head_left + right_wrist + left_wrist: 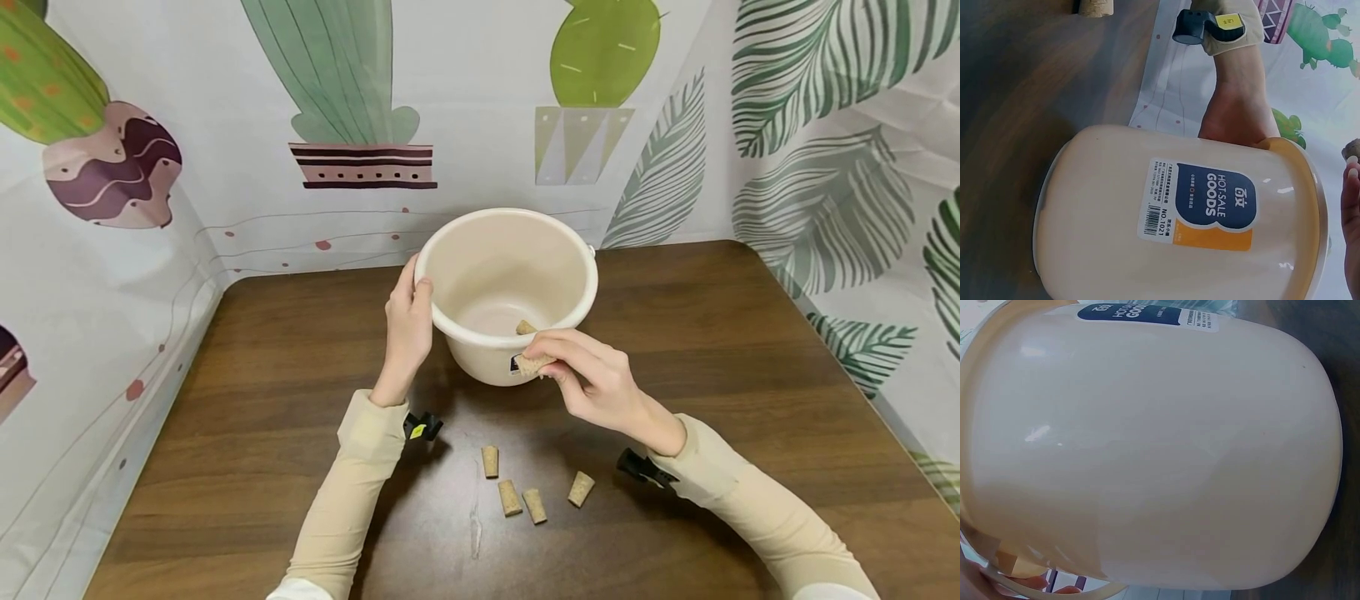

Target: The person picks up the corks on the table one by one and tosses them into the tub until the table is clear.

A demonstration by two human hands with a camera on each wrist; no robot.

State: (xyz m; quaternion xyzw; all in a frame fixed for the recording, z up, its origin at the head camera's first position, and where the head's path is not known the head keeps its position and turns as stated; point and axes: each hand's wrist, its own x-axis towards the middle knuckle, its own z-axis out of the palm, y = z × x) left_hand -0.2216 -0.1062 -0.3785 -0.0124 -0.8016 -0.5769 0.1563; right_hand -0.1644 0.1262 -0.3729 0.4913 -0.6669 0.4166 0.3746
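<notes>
A cream plastic bucket [480, 354] stands upright at the back of the table. My left hand [408, 321] holds its left side at the rim, thumb by the edge; in the left wrist view its fingers show beside the bucket handle [1094, 592]. Just outside the near rim, my right hand [596, 379] pinches a tapered cork stopper [534, 364] between thumb and fingers. Another cork [526, 327] shows inside the bucket, partly hidden by the near rim. In the right wrist view the bucket's label [1200, 205] faces the camera.
Several loose corks, among them one cork [490, 462] and another [581, 489], lie on the brown wooden table [300, 350] in front of the bucket. A printed cactus cloth [480, 100] hangs right behind the table. Each wrist wears a small black camera [422, 427].
</notes>
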